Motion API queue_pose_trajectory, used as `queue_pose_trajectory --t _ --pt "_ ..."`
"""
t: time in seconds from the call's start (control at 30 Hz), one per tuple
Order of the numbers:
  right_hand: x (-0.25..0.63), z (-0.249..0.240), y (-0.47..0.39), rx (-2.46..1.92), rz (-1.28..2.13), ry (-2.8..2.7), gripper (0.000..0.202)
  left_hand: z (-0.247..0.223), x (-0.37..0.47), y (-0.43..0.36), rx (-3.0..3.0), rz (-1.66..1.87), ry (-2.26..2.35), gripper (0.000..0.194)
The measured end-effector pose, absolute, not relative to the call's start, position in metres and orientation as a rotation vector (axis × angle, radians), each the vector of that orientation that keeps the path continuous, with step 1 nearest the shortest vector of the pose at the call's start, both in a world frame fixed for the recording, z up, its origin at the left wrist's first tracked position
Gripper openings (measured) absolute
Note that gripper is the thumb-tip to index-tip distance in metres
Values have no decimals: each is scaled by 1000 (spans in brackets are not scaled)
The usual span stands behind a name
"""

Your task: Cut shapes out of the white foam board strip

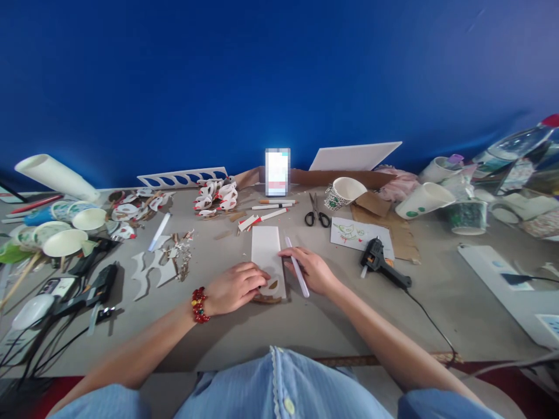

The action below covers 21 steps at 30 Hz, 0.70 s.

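A narrow white board point(265, 244) lies on the grey table in front of me. At its near end rests a small white cutout point(276, 283) with a brown-edged hole, shaped like a little mask. My left hand point(239, 287), with a beaded bracelet at the wrist, presses the cutout down with bent fingers, partly covering it. To the right of the board, my right hand point(309, 269) is closed around a slim, pale pen-shaped tool point(297, 269). Its exact kind is not clear. The right fingertips are by the board's right edge.
Beyond the board lie pens point(273, 206), white strips point(262, 219) and black scissors point(317, 219). A glue gun point(384, 265) rests on a drawing point(345, 233) to the right, near paper cups point(346, 191). Left are scraps point(166, 270), painted cutouts point(216, 195) and another glue gun point(98, 288).
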State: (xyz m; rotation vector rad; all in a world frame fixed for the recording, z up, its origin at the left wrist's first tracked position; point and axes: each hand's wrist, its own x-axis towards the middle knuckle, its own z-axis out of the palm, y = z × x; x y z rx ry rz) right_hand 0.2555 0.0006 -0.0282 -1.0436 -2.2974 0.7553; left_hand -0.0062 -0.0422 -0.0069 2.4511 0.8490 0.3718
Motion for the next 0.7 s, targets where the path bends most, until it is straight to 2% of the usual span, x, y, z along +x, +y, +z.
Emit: queue_pose_trajectory --t 0.2,0.7 --pt "258 -28 -3 -999 727 -2351 31 -11 -5 -45 2435 386 915 30" --pt "257 -27 -7 -978 713 -2370 40 -15 -8 -47 2446 394 917 33"
